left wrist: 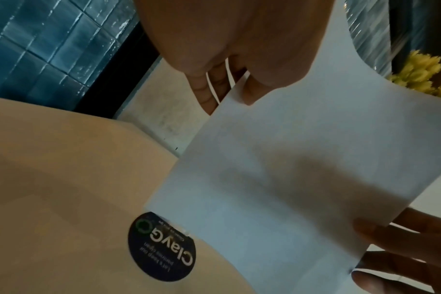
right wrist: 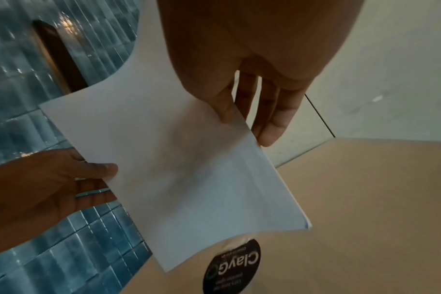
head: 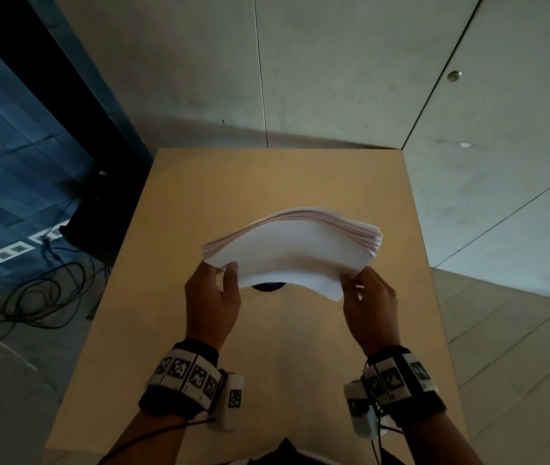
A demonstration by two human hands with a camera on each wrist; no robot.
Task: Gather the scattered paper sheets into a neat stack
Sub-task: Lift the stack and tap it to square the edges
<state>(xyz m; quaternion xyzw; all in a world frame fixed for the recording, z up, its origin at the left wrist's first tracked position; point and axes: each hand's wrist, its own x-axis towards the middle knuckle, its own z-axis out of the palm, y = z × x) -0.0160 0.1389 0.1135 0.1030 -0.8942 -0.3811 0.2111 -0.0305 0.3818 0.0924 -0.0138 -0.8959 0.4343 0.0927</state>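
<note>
Head view first, nearest to me: my left hand [head: 213,297] and right hand [head: 369,302] each pinch a near corner of the paper stack [head: 295,250], thumbs on top, fingers beneath. I hold the stack in the air above the tan table [head: 199,182], over a dark round sticker [left wrist: 161,246]. Its long axis runs left to right between my hands, the middle arching upward and the far edges fanned unevenly. I judge these sheets light, limp and slick against one another, so corner pinches let them slide; holding the short sides with flat fingers should square them better. Beyond the table stands a grey wall [head: 334,62].
</note>
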